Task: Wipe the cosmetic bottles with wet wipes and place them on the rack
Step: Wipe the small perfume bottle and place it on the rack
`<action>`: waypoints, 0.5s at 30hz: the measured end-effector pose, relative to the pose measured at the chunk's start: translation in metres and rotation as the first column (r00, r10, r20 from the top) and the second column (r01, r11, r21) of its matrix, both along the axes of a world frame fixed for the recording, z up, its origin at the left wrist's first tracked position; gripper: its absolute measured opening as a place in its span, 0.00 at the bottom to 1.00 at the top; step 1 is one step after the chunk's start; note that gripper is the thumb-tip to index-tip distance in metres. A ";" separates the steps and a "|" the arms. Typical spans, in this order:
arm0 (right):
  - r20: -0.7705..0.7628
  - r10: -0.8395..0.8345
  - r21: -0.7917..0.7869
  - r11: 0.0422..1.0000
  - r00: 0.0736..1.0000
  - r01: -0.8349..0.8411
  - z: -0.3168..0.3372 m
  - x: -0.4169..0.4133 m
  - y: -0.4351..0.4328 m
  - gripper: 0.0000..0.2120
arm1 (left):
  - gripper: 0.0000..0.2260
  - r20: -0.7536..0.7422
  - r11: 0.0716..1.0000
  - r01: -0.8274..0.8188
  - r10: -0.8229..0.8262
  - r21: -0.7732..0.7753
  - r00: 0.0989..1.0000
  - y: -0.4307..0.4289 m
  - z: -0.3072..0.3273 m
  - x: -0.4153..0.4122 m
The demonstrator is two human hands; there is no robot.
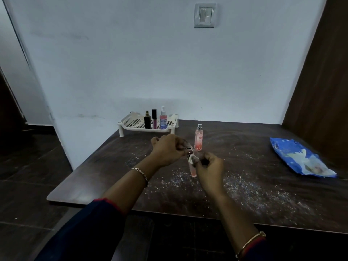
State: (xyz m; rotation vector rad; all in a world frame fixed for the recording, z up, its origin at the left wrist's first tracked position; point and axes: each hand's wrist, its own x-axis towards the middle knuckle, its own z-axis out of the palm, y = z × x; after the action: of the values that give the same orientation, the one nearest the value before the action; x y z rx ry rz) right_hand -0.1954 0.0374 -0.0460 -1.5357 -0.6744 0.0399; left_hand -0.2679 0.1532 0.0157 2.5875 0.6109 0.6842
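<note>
1. A dark table (244, 185), dusted with pale specks, is standing against a white wall (131, 63).
2. Two hands are hiding most of a slim pink bottle (193, 171); its top is not showing.
3. The bottle is standing near upright above the table.
4. The left hand (166, 150) is pinching its upper end; the right hand (208, 167) is closing a white wipe (192, 159) around its middle.

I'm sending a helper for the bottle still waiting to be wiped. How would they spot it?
Start at the white rack against the wall at the back of the dark table. Just right of it, on the tabletop itself, stands a slim pink spray bottle. Unlike the three bottles in the rack, it stands alone, outside it.
</note>
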 end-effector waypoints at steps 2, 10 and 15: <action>-0.009 -0.034 -0.090 0.995 0.999 0.033 -0.014 0.004 0.001 0.05 | 0.08 0.012 1.000 -0.004 0.004 -0.024 1.000 0.004 -0.001 -0.002; -0.098 -0.051 -0.185 0.982 0.994 0.032 0.000 0.012 0.009 0.06 | 0.08 -0.003 1.000 -0.001 0.001 -0.032 1.000 0.006 -0.001 0.002; -0.046 -0.025 -0.130 0.991 0.999 0.019 -0.001 0.005 0.009 0.05 | 0.08 -0.020 0.999 -0.018 0.017 -0.051 1.000 0.010 0.001 0.001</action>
State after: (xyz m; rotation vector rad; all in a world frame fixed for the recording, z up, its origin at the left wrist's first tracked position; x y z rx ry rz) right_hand -0.1904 0.0468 -0.0466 -1.6614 -0.6272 0.1046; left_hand -0.2664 0.1627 0.0170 2.5469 0.6490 0.6410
